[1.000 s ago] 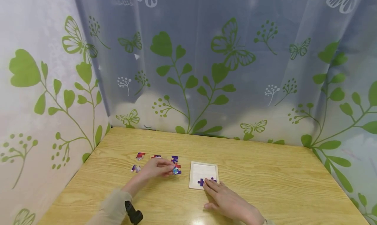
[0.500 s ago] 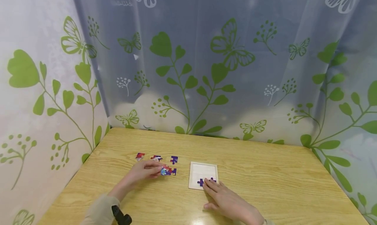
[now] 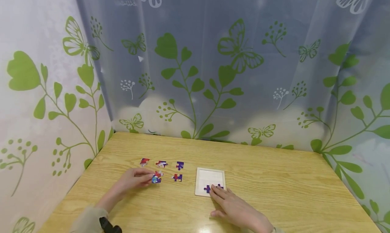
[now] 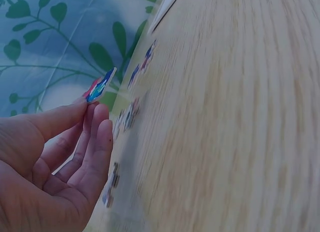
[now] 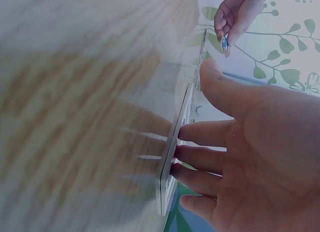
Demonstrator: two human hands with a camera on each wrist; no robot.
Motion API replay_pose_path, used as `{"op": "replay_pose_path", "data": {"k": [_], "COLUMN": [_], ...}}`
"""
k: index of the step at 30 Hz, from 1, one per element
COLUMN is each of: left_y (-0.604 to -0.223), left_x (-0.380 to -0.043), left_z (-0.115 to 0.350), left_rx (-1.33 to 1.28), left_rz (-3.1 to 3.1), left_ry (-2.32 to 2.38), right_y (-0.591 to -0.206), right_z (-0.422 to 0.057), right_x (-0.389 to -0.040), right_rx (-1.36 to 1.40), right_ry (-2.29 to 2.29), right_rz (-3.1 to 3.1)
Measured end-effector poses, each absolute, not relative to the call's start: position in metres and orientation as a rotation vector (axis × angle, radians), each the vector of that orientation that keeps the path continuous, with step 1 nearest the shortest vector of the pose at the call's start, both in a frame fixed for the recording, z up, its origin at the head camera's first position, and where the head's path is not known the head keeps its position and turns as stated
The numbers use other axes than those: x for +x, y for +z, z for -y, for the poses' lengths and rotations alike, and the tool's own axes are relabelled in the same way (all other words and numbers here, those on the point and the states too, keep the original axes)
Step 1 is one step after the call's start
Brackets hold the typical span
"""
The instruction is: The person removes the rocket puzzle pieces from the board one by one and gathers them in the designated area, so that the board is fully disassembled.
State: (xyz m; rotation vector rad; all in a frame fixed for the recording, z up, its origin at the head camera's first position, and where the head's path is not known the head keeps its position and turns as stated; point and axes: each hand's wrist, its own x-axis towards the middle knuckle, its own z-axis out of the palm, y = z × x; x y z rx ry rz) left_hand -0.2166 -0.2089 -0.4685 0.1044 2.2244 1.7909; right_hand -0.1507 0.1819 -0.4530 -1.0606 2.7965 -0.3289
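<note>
My left hand (image 3: pixel 132 179) pinches a blue and red jigsaw puzzle piece (image 3: pixel 156 179) between thumb and fingers. In the left wrist view the piece (image 4: pixel 101 85) is held up off the table. Around it lie several loose pieces: a red one (image 3: pixel 145 162), a white and purple one (image 3: pixel 161 164), a purple one (image 3: pixel 179 165) and a red and purple one (image 3: pixel 177 177). My right hand (image 3: pixel 236 206) rests straight fingertips on the near right part of a square wooden puzzle tray (image 3: pixel 197 182). Purple pieces (image 3: pixel 207 189) in that tray are partly hidden under the fingers.
The wood-grain table (image 3: pixel 280 185) meets a hanging cloth (image 3: pixel 195 73) with leaf and butterfly prints at its back edge. Similar cloth stands at the left and right sides. A black device (image 3: pixel 109 225) is strapped at the left sleeve.
My left hand has moved left with the blue and red puzzle piece, uncovering the red and purple piece on the table. The right hand and the tray have stayed in place.
</note>
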Motion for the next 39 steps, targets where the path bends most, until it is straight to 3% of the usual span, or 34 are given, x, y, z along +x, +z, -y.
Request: {"op": "replay_pose_path", "data": {"k": [11,20,28,39], "left_y": [-0.471,-0.470,-0.467,-0.464], "left_x": [-0.211,-0.201,-0.194,-0.192], "left_z": [0.253,0.279,0.279,0.264], "left_rx": [-0.018,0.049,0.166,0.139], "left_rz": [-2.300,-2.353,-2.518,-2.785], "left_ry": [1.753,1.630,1.390,1.108], "right_y": [-0.453,-0.454,-0.455,-0.453], "right_z": [-0.182,-0.182,-0.182,-0.183], "right_x": [-0.151,-0.152,-0.152,-0.152], "right_rx": [-1.051,-1.041,-1.035,-1.041], "right_ry": [-0.344,-0.335,-0.337,-0.349], "right_rz": [-2.787,-2.782,-2.781,-2.776]}}
